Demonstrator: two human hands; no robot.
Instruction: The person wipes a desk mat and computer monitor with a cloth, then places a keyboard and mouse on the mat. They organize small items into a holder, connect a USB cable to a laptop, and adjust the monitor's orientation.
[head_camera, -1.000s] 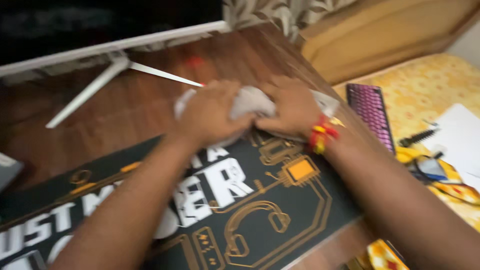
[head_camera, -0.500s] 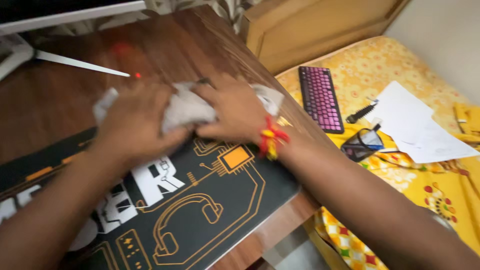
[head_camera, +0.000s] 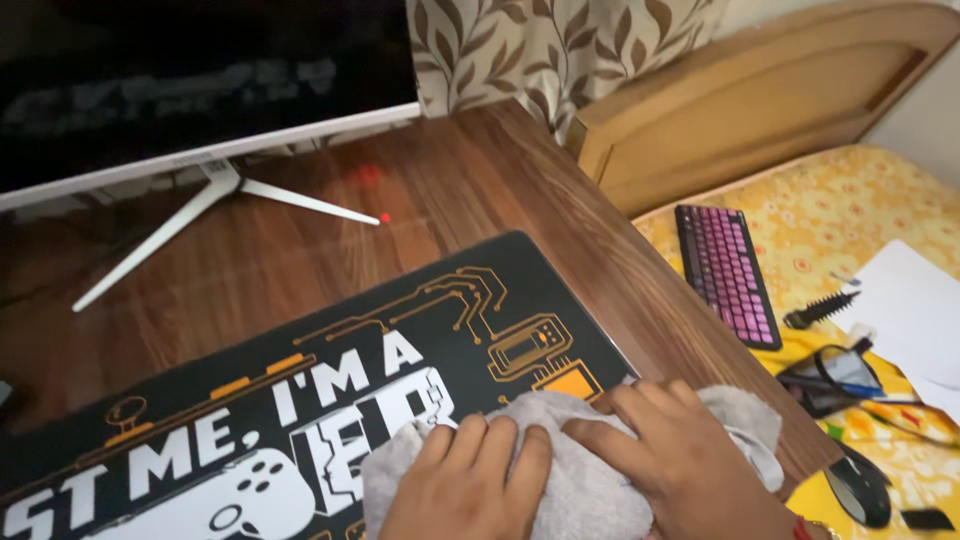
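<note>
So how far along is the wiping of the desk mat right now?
In hand: both the left hand and the right hand press a grey cloth flat on the near right part of the black desk mat. Whether any part is already wiped clean cannot be told. The mat's upper and left areas and the wooden desk by the monitor stand lie away from the cloth.

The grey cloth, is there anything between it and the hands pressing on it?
No, nothing visible. The left hand and the right hand both lie flat on top of the grey cloth, fingers spread and touching it. The cloth itself rests on the black desk mat, near its right end.
</note>
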